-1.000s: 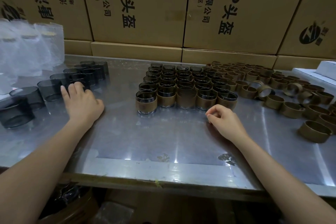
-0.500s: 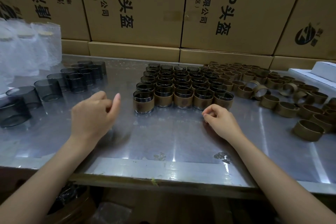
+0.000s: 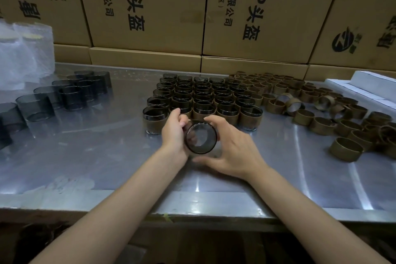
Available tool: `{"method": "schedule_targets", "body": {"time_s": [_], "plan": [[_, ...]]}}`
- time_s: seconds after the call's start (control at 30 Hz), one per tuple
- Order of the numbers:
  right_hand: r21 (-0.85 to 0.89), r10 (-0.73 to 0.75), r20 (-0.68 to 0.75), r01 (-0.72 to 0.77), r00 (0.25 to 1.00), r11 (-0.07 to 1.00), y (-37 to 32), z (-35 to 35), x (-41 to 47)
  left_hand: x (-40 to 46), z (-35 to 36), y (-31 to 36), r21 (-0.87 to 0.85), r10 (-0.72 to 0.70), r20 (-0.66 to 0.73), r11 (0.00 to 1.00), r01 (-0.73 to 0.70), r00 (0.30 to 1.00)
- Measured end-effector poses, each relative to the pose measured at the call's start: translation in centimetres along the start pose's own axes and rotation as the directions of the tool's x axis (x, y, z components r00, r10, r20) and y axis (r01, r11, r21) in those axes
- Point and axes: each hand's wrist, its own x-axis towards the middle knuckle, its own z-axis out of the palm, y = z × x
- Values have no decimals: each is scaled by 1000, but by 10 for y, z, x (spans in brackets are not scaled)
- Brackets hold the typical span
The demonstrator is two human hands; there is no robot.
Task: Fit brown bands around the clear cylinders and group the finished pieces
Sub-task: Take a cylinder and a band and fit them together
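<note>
My left hand grips a clear smoky cylinder just above the metal table, tilted so its open mouth faces me. My right hand closes on the same cylinder from the right, forefinger over its top and thumb under it. No band shows on it. Just behind my hands stands a block of banded cylinders in rows. Bare cylinders line up at the far left. Loose brown bands lie scattered on the right.
Cardboard boxes form a wall along the table's back edge. White plastic-wrapped bundles stand at the back left, and a white flat box lies at the back right. The table's front edge is close to me.
My left hand left the bare cylinders at the left and came to the middle holding one. My right hand opened from a loose fist and closed around that cylinder.
</note>
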Motion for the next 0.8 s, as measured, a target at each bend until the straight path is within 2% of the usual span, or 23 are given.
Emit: {"method": "schedule_targets", "body": {"time_s": [0.1,0.2,0.27,0.33,0.43,0.57,0.63,0.8], "plan": [[3,49,-19,-49,999,999,1,-2,3,3,2,-11,5,-16,24,1000,16,1000],[-21,66,-64,-68,996,997,2,-1,3,6,0,-10,200,43,57,978,-54,997],[1,106,-86,-106,991,994,5,-1,3,7,0,-10,404,160,78,897,-178,984],[15,160,-88,-159,983,987,8,0,3,8,0,-11,522,249,127,806,-279,960],[49,234,-86,-230,969,972,13,2,3,11,0,-12,686,282,226,634,-357,933],[48,304,-17,-303,953,952,18,5,3,14,-6,-18,841,293,275,387,-377,916],[35,328,27,-329,944,944,20,5,4,14,-7,-19,865,292,293,326,-382,910],[47,397,165,-410,903,911,25,8,7,14,-8,-19,868,226,346,291,-402,911]]}}
